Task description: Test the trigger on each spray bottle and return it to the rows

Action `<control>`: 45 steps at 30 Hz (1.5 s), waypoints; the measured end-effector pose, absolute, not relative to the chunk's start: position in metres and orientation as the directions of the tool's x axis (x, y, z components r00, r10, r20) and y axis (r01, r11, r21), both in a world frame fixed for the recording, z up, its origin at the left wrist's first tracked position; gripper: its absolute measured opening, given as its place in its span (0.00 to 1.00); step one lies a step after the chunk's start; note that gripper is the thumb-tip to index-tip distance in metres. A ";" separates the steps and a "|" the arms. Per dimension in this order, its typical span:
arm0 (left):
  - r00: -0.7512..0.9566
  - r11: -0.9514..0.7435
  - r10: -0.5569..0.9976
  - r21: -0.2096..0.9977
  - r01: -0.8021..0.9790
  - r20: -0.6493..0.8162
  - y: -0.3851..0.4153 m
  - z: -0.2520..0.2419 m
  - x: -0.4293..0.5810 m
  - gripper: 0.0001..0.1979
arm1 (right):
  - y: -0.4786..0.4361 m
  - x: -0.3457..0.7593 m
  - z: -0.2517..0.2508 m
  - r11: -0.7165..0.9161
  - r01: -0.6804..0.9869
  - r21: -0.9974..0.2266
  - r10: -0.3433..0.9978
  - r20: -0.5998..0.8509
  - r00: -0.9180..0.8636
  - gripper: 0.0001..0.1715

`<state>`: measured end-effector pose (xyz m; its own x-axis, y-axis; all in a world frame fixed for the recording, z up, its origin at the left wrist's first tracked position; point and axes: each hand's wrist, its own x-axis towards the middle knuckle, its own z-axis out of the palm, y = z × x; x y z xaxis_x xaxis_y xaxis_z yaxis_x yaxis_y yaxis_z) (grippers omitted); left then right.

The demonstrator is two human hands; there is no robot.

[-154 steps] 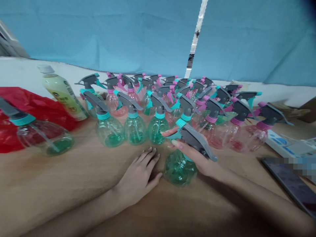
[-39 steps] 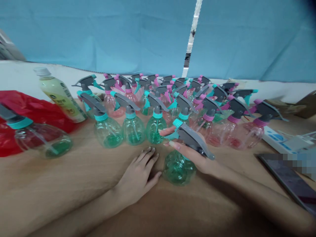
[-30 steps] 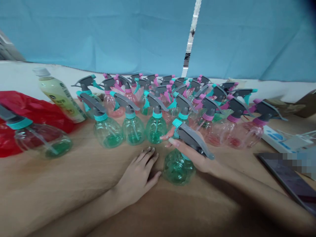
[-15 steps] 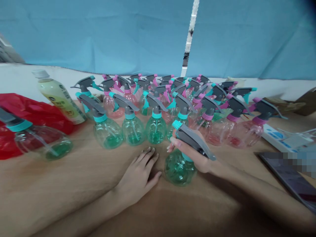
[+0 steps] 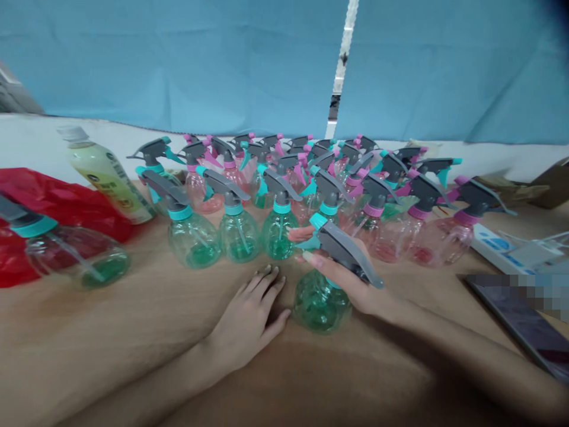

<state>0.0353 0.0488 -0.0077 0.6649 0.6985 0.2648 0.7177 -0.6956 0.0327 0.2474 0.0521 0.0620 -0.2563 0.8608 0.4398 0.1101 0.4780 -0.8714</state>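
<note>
My right hand (image 5: 351, 281) is shut around the grey-and-teal sprayer head of a green-tinted plastic spray bottle (image 5: 320, 303), which it holds upright just above or on the table. One finger reaches past the teal trigger (image 5: 309, 241). My left hand (image 5: 246, 317) lies open on the wooden table (image 5: 146, 308), its fingertips close to that bottle and touching nothing else. In front of my right hand stand rows of green-tinted spray bottles (image 5: 237, 234) and pink-tinted spray bottles (image 5: 438, 240), packed closely. The rear bottles are partly hidden.
A clear spray bottle (image 5: 75, 258) lies on its side at the left, against a red plastic bag (image 5: 53, 204). Also there are a yellowish drink bottle (image 5: 106, 178), a white power strip (image 5: 502, 252), a dark tablet or phone (image 5: 520, 314), and a blue curtain (image 5: 178, 65) behind.
The fingers of my right hand have opened out around the sprayer head, and the teal trigger shows again. My left hand and the other bottles stay in place.
</note>
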 end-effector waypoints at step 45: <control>0.660 -0.694 0.703 0.052 0.718 0.267 0.047 -0.006 0.037 0.25 | 0.054 0.247 0.059 0.476 0.056 -0.878 0.854 0.446 -0.268 0.15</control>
<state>0.0365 0.0474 -0.0055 0.6597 0.7025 0.2669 0.7181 -0.6940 0.0520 0.2467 0.0541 0.0594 -0.2677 0.8543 0.4456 0.0563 0.4755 -0.8779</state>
